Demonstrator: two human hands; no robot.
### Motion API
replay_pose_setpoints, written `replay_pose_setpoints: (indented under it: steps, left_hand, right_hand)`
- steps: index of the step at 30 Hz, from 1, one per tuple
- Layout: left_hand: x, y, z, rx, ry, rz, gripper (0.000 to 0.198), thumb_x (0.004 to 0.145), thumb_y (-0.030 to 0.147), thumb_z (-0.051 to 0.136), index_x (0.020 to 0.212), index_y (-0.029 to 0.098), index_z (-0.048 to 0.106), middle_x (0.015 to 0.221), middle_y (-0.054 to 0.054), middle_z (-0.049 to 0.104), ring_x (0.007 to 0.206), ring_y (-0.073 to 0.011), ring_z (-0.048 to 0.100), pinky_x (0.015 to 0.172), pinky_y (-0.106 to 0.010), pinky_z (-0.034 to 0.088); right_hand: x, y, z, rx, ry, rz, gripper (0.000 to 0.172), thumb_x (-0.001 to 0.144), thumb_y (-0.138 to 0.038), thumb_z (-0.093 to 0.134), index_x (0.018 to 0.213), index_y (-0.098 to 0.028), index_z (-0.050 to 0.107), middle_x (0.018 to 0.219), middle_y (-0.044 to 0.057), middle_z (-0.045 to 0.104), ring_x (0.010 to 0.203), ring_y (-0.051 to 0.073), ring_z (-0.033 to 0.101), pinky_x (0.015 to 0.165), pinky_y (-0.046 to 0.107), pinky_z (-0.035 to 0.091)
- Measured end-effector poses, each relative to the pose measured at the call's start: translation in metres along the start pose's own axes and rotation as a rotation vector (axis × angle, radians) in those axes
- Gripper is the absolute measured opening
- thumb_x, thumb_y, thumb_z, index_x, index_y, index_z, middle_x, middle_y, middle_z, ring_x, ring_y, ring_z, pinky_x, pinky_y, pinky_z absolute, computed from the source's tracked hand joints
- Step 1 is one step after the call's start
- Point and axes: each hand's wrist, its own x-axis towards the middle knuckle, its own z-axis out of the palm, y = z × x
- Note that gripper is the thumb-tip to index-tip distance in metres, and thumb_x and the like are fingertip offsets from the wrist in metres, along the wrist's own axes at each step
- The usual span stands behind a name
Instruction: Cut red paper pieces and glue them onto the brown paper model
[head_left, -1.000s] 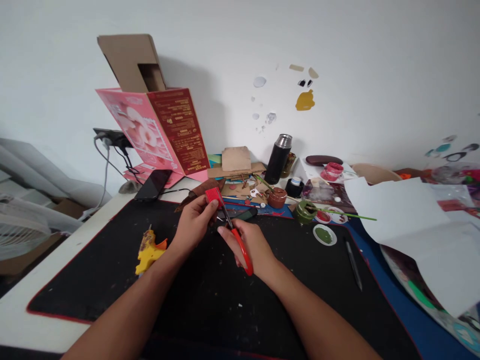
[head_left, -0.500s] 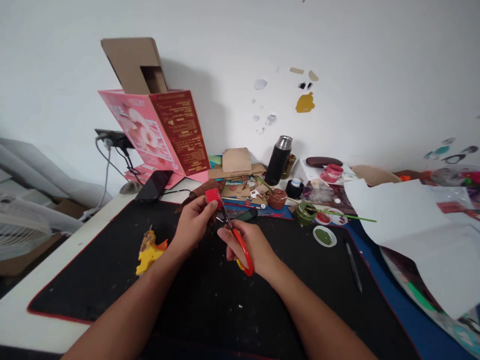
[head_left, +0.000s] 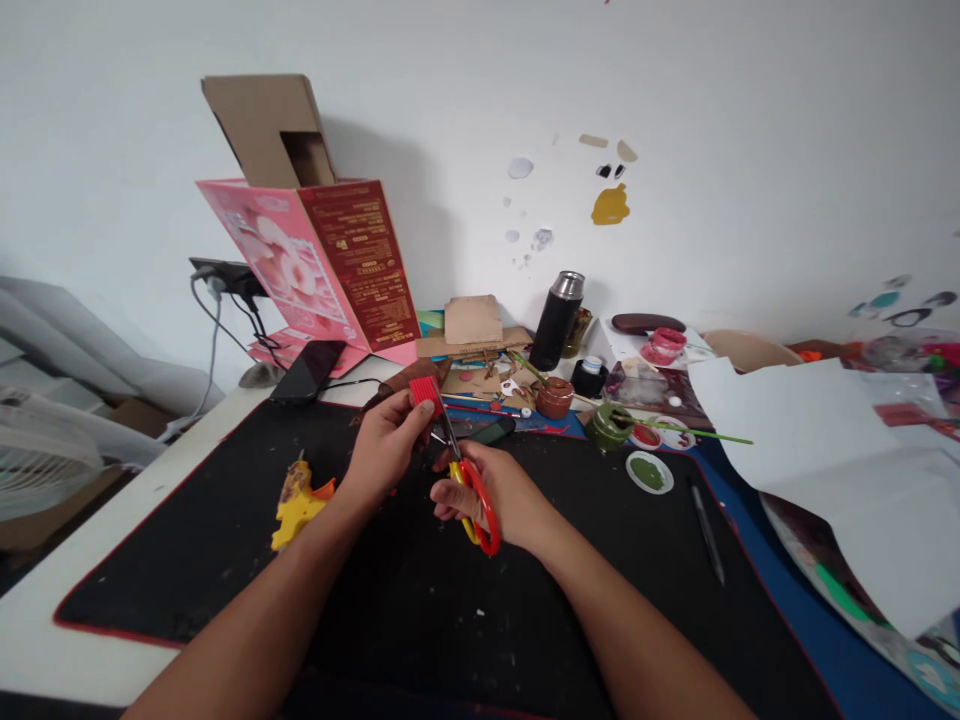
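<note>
Plainly, the red piece (head_left: 427,392) beside scissors (head_left: 468,474) looks ribbed.

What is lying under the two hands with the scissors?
A black mat with small pale specks lies under the left hand, which holds a red piece, and the right hand, which holds scissors. The hands themselves cover the patch directly below.

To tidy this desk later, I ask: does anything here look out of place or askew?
Yes. Yellow, grey and black blotches mark the white wall. The pink box stands tilted near that wall. The yellow glue gun lies on its side on the black mat.
</note>
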Motion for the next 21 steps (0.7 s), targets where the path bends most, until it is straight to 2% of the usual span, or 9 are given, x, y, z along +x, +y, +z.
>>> replay_pose_setpoints:
  steps: [8,17,21]
  left_hand:
    - [0.0016,-0.0038,-0.0001,-0.006,0.004,0.005,0.033,0.083,0.045,0.075,0.066,0.020,0.060,0.053,0.003,0.053,0.049,-0.0114,0.045,0.050,-0.024,0.038]
    - [0.0002,-0.0015,0.0002,0.013,-0.008,0.001,0.031,0.085,0.042,0.071,0.066,0.020,0.059,0.054,0.003,0.053,0.050,-0.0109,0.045,0.051,-0.023,0.036]
    - [0.0000,-0.0027,0.0000,0.023,-0.014,-0.002,0.030,0.086,0.041,0.070,0.068,0.020,0.060,0.054,0.004,0.053,0.049,-0.0104,0.043,0.051,-0.023,0.035]
  right_hand:
    - [-0.0015,-0.0022,0.0004,0.066,-0.042,0.033,0.073,0.062,-0.064,0.098,0.107,-0.021,0.060,0.078,-0.001,0.071,0.071,0.021,0.075,0.073,0.033,0.060]
    - [-0.0009,-0.0006,-0.0009,0.080,-0.073,0.030,0.076,0.061,-0.065,0.098,0.111,-0.021,0.061,0.079,-0.001,0.070,0.071,0.021,0.075,0.075,0.035,0.060]
    - [0.0001,0.0059,-0.0068,-0.039,-0.101,-0.042,0.074,0.070,-0.067,0.093,0.120,-0.021,0.062,0.089,0.005,0.074,0.081,0.025,0.077,0.078,0.037,0.061]
